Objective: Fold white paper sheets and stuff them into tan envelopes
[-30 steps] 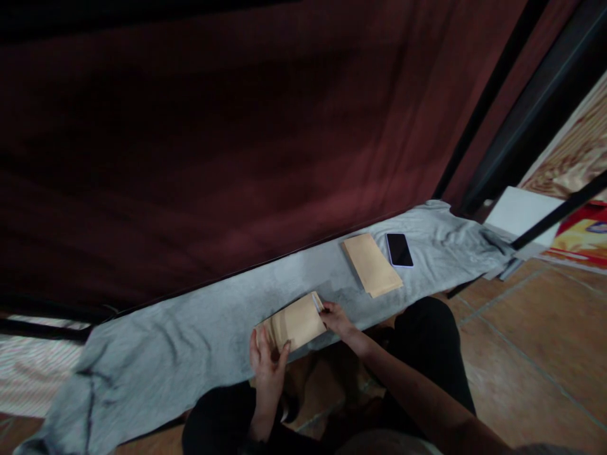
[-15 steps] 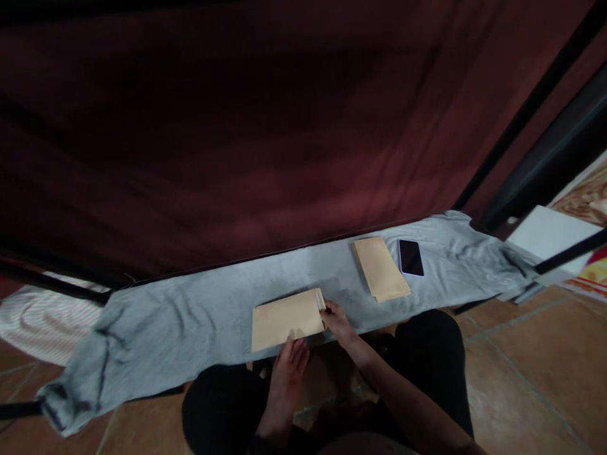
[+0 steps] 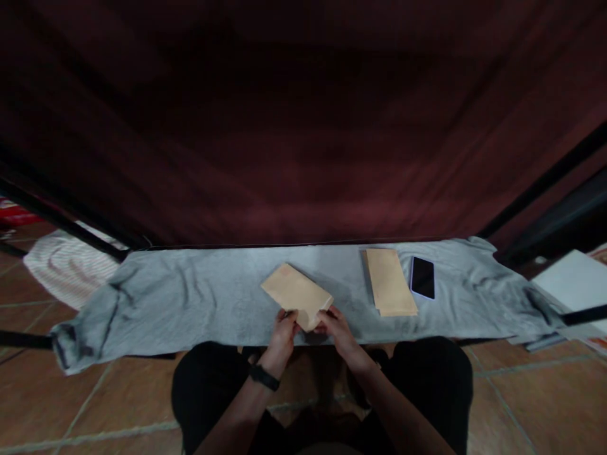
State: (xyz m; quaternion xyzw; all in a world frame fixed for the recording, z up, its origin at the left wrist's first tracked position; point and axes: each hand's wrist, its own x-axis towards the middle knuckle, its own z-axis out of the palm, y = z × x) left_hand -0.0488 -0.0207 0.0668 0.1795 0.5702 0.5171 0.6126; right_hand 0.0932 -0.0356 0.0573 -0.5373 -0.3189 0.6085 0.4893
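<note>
A tan paper envelope [image 3: 296, 291] is held at a slant over the grey cloth [image 3: 227, 303], its near end toward me. My left hand [image 3: 284, 328] grips its near left edge, the fingers partly tucked under it. At the near right corner, my right hand [image 3: 334, 325] is closed on the envelope's end, where a folded edge shows. Farther right lies a stack of similar tan envelopes [image 3: 391, 281], slightly fanned. Beside the stack rests a phone [image 3: 422, 278] with a dark screen and a pale purple rim.
A dark red curtain [image 3: 303, 158] hangs behind the cloth-covered surface. Black bars [image 3: 545, 177] stand at both sides. A striped cloth [image 3: 73, 265] lies at left, and a white flat panel [image 3: 576, 284] at right. My knees are close to the near edge.
The envelope has turned from lying lengthwise to a slant, its right end now nearer me. My left hand has taken hold of its edge. The view has levelled.
</note>
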